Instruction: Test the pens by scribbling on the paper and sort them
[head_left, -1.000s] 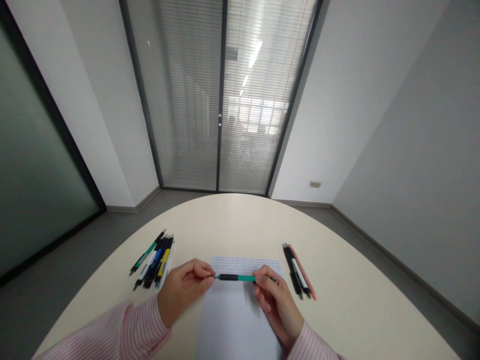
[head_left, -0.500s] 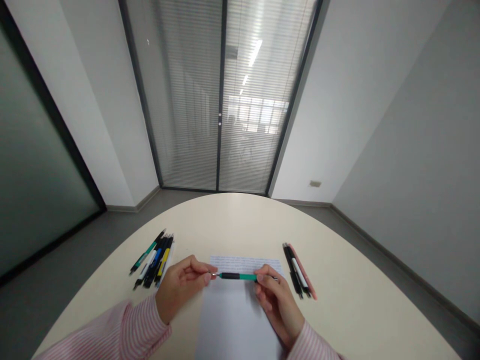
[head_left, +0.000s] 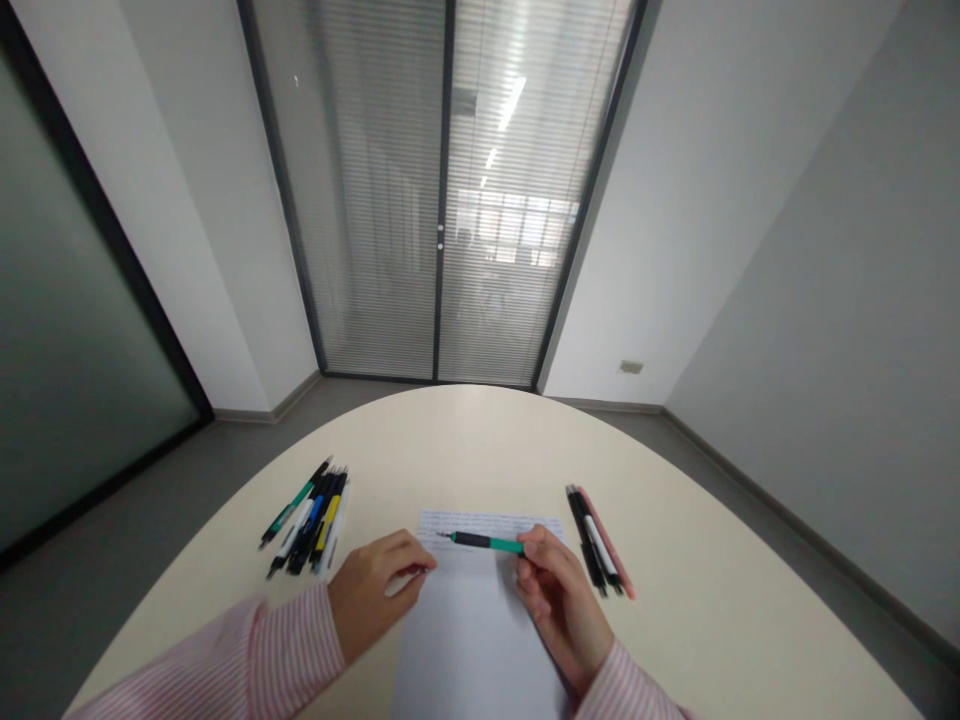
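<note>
My right hand point(head_left: 562, 600) grips a green pen with a black grip point(head_left: 486, 543) by its rear end. The pen lies nearly level over the top of a white sheet of paper point(head_left: 476, 640), its tip pointing left and free. The sheet has lines of writing along its far edge. My left hand point(head_left: 375, 595) rests at the sheet's left edge with its fingers curled, thumb and forefinger close together near the paper. Whether they pinch anything small is not visible. Both sleeves are pink-and-white striped.
A bunch of several pens point(head_left: 311, 520) in black, green, blue, yellow and white lies to the left on the cream round table point(head_left: 465, 440). Another few pens point(head_left: 596, 540), black and pink, lie right of the sheet. Beyond the table are grey floor and glass doors with blinds.
My left hand let go of the pen's tip end and dropped back to the paper's left edge. My right hand kept the pen and shifted it slightly up and right.
</note>
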